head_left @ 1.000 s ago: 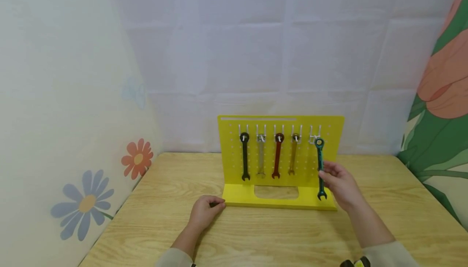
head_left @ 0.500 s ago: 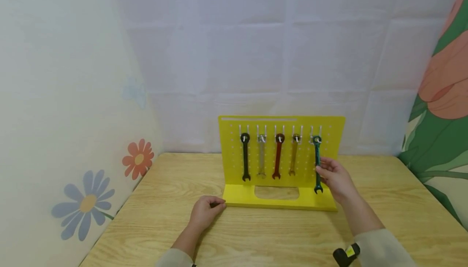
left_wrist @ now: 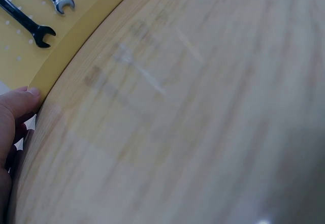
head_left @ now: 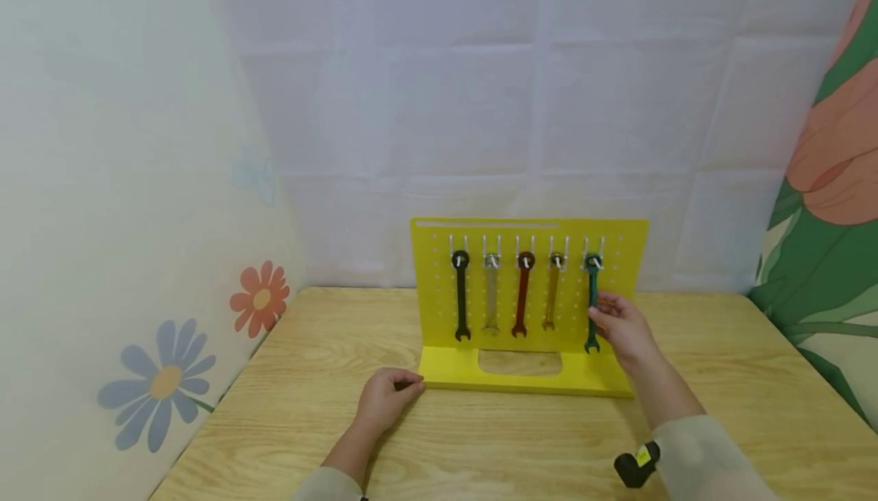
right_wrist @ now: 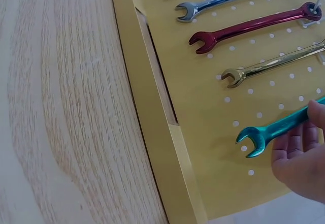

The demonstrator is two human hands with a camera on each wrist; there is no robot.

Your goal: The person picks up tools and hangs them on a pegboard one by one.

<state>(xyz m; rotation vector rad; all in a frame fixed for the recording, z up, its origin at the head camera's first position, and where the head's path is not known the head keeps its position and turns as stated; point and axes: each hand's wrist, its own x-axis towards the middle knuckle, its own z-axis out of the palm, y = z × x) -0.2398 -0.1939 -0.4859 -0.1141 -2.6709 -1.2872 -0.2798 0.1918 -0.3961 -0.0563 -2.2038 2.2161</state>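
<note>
My right hand [head_left: 623,331] pinches a teal combination wrench [right_wrist: 277,128] between thumb and fingers at its shaft. The ring end overlaps the rightmost hook of a yellow pegboard stand [head_left: 453,367], and the open end points down. Left of it hang a gold wrench [head_left: 552,299], a red wrench [head_left: 523,299], a silver wrench [head_left: 491,299] and a black wrench [head_left: 462,299], each by its ring on a hook. My left hand [head_left: 386,402] holds the front left corner of the stand's base, thumb [left_wrist: 20,101] on its edge.
The stand rests on a wood-grain table [head_left: 507,440], with an oblong cutout in its base. A white cloth [head_left: 439,104] hangs behind it. Flower-printed panels flank the table on both sides. A black wrist device [head_left: 636,467] sits by my right sleeve.
My right hand has moved left and a little up toward the board, carrying the teal wrench until its ring lies over the rightmost hook. The left hand has stayed at the corner.
</note>
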